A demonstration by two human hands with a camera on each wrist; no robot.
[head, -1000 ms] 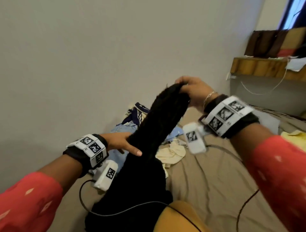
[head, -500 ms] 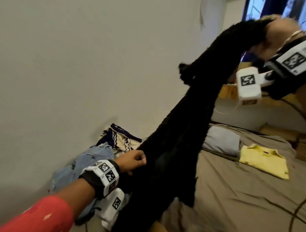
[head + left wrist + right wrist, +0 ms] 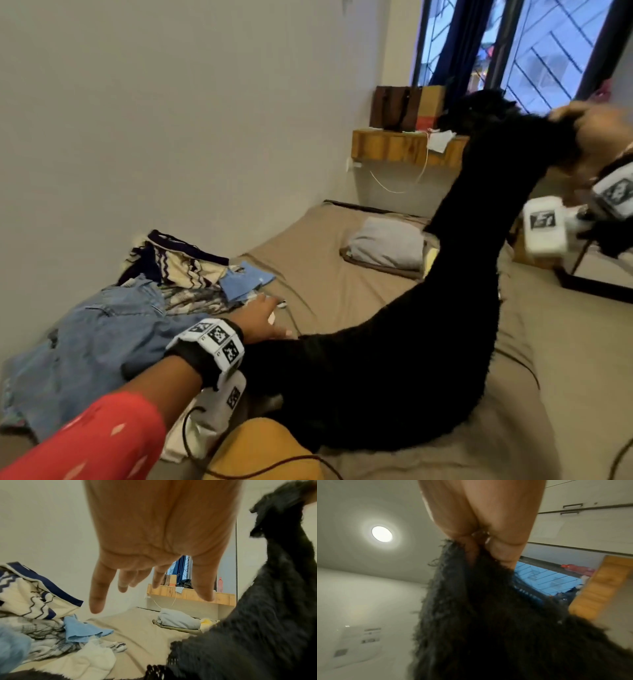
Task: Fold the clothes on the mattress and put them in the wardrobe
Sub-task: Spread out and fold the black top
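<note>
Over the mattress [image 3: 342, 274], right hand [image 3: 596, 137]: fingers clamp the fuzzy black garment [image 3: 428, 342], lifted high.
Left hand [image 3: 260, 318]: fingers splayed, holding nothing.
Tip: shake it flat before folding.

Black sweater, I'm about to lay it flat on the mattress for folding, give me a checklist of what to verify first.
1. Right hand grips the black sweater at its top: ok.
2. Left hand holds the lower part: not ok, fingers spread, holding nothing.
3. Sweater hangs free of the mattress: not ok, its bottom rests there.
4. Bare sheet ahead for spreading: ok.
5. Jeans pile clear of the sweater: cannot tell, the arm hides it.
</note>
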